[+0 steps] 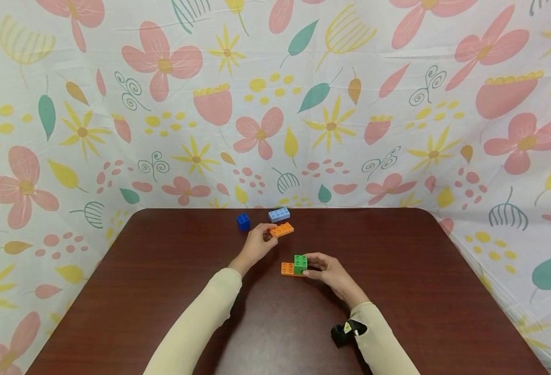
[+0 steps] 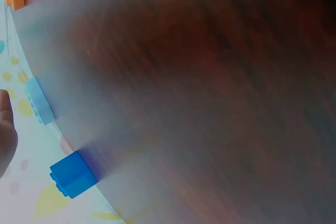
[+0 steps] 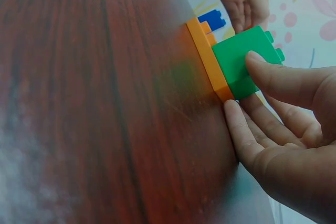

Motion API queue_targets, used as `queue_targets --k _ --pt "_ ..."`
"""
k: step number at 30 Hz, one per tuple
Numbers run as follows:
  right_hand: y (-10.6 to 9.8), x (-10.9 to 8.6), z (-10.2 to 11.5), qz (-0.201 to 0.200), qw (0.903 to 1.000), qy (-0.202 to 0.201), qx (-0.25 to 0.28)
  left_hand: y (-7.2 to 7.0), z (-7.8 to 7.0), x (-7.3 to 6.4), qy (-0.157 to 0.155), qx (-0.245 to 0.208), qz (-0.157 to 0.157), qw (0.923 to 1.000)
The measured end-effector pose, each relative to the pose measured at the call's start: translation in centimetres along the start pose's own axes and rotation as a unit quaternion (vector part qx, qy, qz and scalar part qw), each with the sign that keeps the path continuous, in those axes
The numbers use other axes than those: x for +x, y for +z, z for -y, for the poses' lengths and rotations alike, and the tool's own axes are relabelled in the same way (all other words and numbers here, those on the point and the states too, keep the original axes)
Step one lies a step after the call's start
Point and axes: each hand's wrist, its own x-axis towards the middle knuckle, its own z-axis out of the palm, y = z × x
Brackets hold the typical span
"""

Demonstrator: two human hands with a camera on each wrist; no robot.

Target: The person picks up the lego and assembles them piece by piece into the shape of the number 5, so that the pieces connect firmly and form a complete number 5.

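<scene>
My left hand (image 1: 256, 246) pinches a flat orange building brick (image 1: 282, 229) by its left end, toward the back of the table. Only a sliver of that hand (image 2: 6, 135) enters the left wrist view. My right hand (image 1: 329, 272) grips a green brick (image 1: 300, 263), which sits on the right end of another flat orange brick (image 1: 287, 269) on the table. In the right wrist view, the thumb presses the side of the green brick (image 3: 242, 59), and a finger touches the end of the orange brick (image 3: 209, 59) under it.
A dark blue brick (image 1: 243, 222) and a light blue brick (image 1: 279, 214) lie near the back edge of the brown table (image 1: 162, 291). A flower-patterned cloth (image 1: 261, 104) hangs behind the table. A black device (image 1: 345, 332) is strapped at the right wrist.
</scene>
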Motion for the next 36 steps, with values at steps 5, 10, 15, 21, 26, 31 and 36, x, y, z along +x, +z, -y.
queue_targets --k 5,10,15,21,26,31,36 --pt "0.0 0.0 0.0 0.000 1.0000 -0.003 0.002 0.0 -0.1 -0.2 0.015 -0.004 -0.005 0.9999" --pt "0.0 0.2 -0.2 0.003 1.0000 -0.005 0.006 0.1 -0.2 -0.4 0.026 -0.008 -0.006 0.9996" --pt "0.0 0.2 -0.2 0.002 1.0000 -0.005 0.003 0.1 -0.3 -0.7 0.041 -0.016 -0.005 0.9990" --pt "0.1 0.2 -0.2 0.002 1.0000 -0.005 0.002 0.1 -0.2 -0.7 0.035 -0.005 0.002 0.9994" --pt "0.1 0.1 -0.1 0.001 1.0000 -0.003 0.002 0.1 0.1 -0.8 0.028 0.008 0.008 0.9995" --pt "0.0 0.0 0.0 -0.003 1.0000 -0.003 -0.009 0.3 0.5 -0.5 0.019 0.023 0.034 0.9990" --pt "0.0 0.0 0.0 -0.002 0.9999 -0.002 -0.012 0.2 0.8 -0.3 -0.007 0.042 0.069 0.9967"
